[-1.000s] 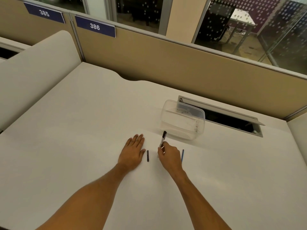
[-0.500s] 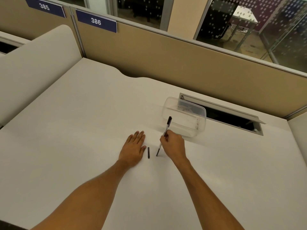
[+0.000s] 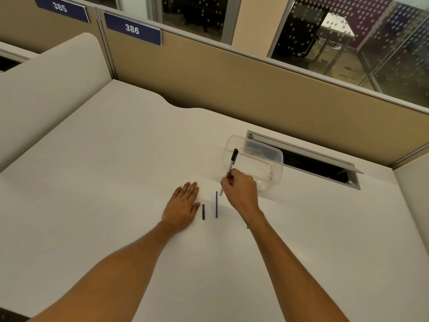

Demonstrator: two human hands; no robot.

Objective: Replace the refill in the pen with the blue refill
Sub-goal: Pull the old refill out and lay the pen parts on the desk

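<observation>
My right hand (image 3: 241,191) grips a white pen (image 3: 230,168) with a black cap end pointing up and away; its lower tip hangs just above the desk. A thin blue refill (image 3: 216,204) lies flat on the desk just left of that tip, free of both hands. A short black pen piece (image 3: 203,211) lies left of the refill. My left hand (image 3: 183,203) rests flat, palm down, beside the black piece, holding nothing.
A clear plastic container (image 3: 276,156) stands just behind my right hand. Behind it is an open cable hatch (image 3: 325,168) in the white desk (image 3: 104,182). A tan partition (image 3: 232,89) bounds the far edge, a white divider (image 3: 34,89) the left.
My right hand has lifted the pen from low over the desk to a steep tilt and moved right, uncovering the blue refill. My left hand stayed flat.
</observation>
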